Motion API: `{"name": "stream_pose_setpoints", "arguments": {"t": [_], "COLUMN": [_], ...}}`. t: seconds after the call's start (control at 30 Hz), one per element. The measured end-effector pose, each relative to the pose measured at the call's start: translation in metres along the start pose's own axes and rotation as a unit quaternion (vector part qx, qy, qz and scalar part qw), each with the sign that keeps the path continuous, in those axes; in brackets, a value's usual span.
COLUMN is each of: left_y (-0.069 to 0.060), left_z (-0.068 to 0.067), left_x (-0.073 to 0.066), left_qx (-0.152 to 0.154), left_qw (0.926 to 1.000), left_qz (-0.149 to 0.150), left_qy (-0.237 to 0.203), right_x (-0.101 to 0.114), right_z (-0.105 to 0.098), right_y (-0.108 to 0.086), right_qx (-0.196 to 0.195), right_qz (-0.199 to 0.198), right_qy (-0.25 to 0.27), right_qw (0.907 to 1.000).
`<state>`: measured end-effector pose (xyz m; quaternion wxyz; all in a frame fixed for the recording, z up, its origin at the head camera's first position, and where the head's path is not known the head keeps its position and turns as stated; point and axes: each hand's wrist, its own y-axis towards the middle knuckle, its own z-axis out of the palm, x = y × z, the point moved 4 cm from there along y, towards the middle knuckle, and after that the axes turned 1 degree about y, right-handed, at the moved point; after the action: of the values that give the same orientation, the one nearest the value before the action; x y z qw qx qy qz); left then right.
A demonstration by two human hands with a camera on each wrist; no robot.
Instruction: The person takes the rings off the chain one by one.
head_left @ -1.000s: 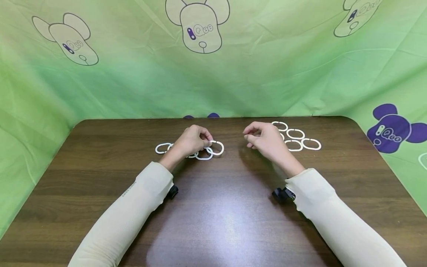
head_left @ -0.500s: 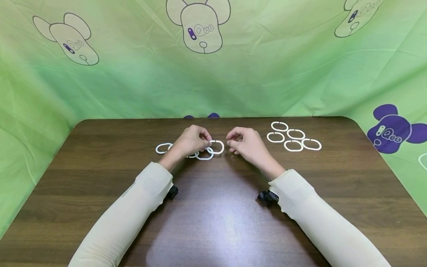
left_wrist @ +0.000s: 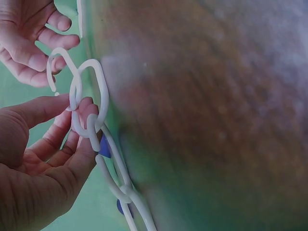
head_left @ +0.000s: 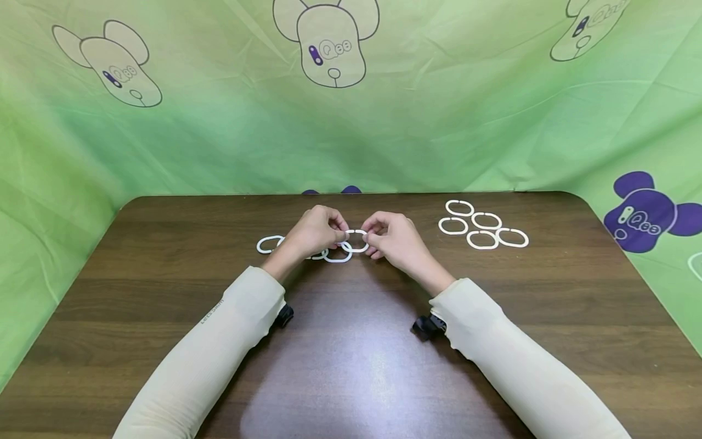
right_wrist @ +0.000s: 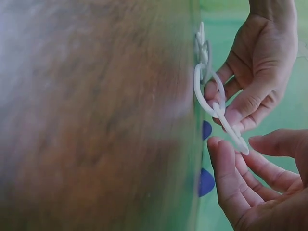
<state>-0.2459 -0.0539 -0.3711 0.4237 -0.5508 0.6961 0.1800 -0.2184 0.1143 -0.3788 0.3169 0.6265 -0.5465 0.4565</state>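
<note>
A chain of white plastic links (head_left: 337,261) lies across the table to the left of centre, partly hidden under my left hand (head_left: 315,230). Thumb and fingers of that hand pinch the left part of the end link (head_left: 359,251), which has a small gap in its rim, clear in the left wrist view (left_wrist: 77,72). My right hand (head_left: 397,241) is at the end link's right side. In the right wrist view, its thumb and forefinger lie on either side of the link's tip (right_wrist: 245,150), the thumb close to it and space showing beside the forefinger.
Several loose white links (head_left: 482,247) lie in a cluster at the back right of the brown wooden table (head_left: 351,341). A green printed cloth (head_left: 439,140) hangs behind the table and along its sides.
My right hand has come left from beside the loose links to the end link's right side. My left hand has stayed at the chain, pinching the end link.
</note>
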Motion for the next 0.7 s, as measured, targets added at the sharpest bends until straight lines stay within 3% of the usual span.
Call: {"name": "stream_pose_setpoints", "arguments": {"t": [0.43,0.7], "left_y": [0.0012,-0.0011], "left_z": [0.0003,-0.0043], "left_x": [0.0011,0.0015], "left_qx": [0.004,-0.004], "left_qw": [1.0,0.9995], "left_qz": [-0.003,0.007], "left_qy": [0.0,0.032], "right_x": [0.0014,0.0013], "right_z": [0.0076,0.0082], "right_y": [0.0039,0.0049], "right_qx": [-0.007,-0.007], "right_qz": [0.012,0.01], "right_qy": [0.025,0.031], "right_qw": [0.9996,0.9994]}}
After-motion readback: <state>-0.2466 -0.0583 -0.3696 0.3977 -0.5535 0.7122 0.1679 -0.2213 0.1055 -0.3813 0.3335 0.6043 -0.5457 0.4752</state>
